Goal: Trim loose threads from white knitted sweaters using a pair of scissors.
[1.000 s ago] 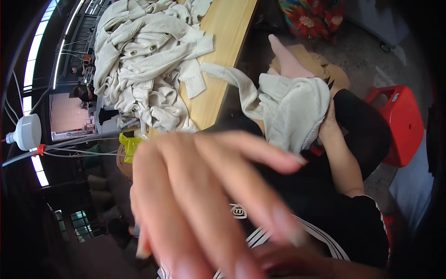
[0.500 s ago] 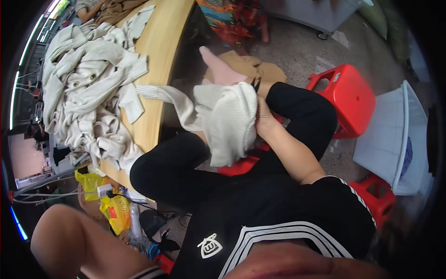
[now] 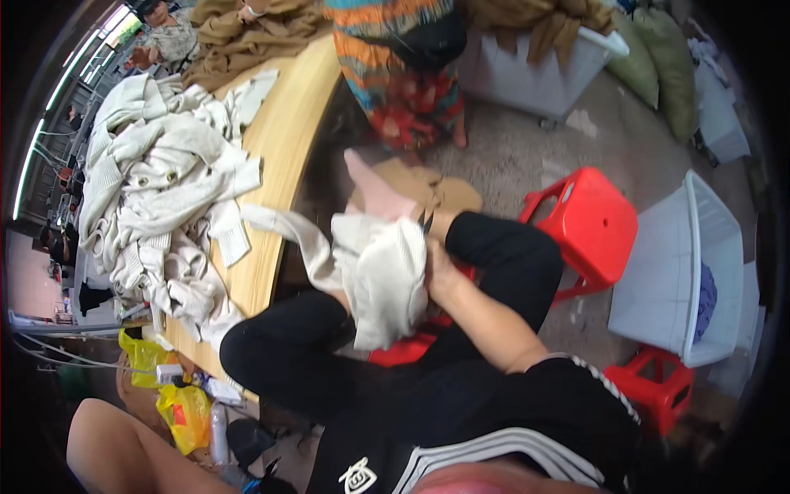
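Note:
A cream knitted sweater (image 3: 378,276) lies bunched over my lap, one sleeve (image 3: 300,239) stretching left to the table edge. My right hand (image 3: 442,267) is closed at the sweater's right edge, its fingertips partly hidden by the knit. A small dark pointed thing (image 3: 428,221) shows just above that hand; its kind is unclear. My left arm (image 3: 115,440) is bent at the lower left, and the left hand lies outside the picture. Beyond the sweater is my foot in a pink sock (image 3: 378,189).
Cream knitwear (image 3: 156,189) is heaped on the wooden table (image 3: 288,140) at left. A person (image 3: 169,37) is at its far end; another in patterned clothing (image 3: 403,74) stands ahead. Red stools (image 3: 597,226) and a white bin (image 3: 658,272) stand right. Yellow bags (image 3: 183,416) and cables are lower left.
The whole view has shifted, so the table, stools and sweater sit lower in the picture and more of the far side shows. My right hand keeps its place at the sweater's edge.

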A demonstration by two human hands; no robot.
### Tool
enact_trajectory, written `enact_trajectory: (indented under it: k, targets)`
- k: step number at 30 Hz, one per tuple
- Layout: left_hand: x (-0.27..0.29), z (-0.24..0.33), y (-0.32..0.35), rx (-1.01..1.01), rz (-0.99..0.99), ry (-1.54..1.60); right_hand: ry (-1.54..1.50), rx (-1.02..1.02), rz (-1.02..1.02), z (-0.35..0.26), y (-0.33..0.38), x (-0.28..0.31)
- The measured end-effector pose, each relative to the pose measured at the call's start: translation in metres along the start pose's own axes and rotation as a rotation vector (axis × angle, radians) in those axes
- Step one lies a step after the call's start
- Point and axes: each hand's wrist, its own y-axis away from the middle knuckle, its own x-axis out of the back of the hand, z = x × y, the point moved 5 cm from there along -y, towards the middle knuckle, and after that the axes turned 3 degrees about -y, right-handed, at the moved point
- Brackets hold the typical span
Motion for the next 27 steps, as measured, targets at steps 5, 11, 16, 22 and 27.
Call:
enact_trajectory:
  k: [5, 11, 16, 22, 27]
  targets:
    - [0.018, 0.018, -0.017, -0.155, 0.011, -0.158, 0.128, 0.018, -0.135, 0.007, 0.019, -0.008]
    - [0.037, 0.033, -0.009, -0.104, 0.053, -0.298, 0.135, -0.035, -0.124, -0.002, 0.009, -0.019]
    - [0.047, 0.044, -0.01, -0.11, 0.067, -0.393, 0.165, -0.03, -0.139, -0.005, 0.027, -0.022]
    - [0.059, 0.05, -0.014, -0.147, 0.092, -0.466, 0.232, 0.016, -0.144, -0.003, 0.033, -0.035]
    - [0.066, 0.049, -0.009, -0.072, 0.096, -0.512, 0.216, 0.019, -0.08, 0.0, 0.027, -0.044]
